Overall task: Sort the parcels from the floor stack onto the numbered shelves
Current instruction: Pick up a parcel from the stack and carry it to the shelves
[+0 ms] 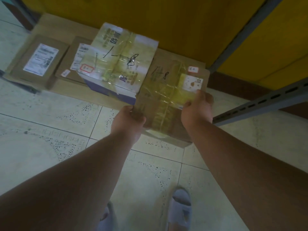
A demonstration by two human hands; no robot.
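1. The left hand (129,120) grips the near-left corner of a brown taped parcel (168,97), fingers curled under its edge and thumb on top.
2. The right hand (197,108) clasps the same parcel at its right side, thumb pressed onto the yellowish tape, fingers wrapped round the edge out of sight.
3. So the parcel sits between the two hands, straight ahead of the person. Its long axis runs away from the body and leans slightly right. Both hands are at its near end, neither clearly the nearer.
4. Handwriting on its top looks like "1-8", though blur makes it uncertain. It seems lifted, or at least tipped up, off the floor; I cannot tell whether its far edge rests on anything.
5. Just beside it on the left lies a white-and-purple parcel (120,64) with similar scrawl, touching or overlapping it. Further left, two flat brown parcels (39,60) with white labels lie on cardboard.
6. A grey slotted shelf rail (260,102) passes on the right, near the right hand, which judging by this is the way the parcel must swing.
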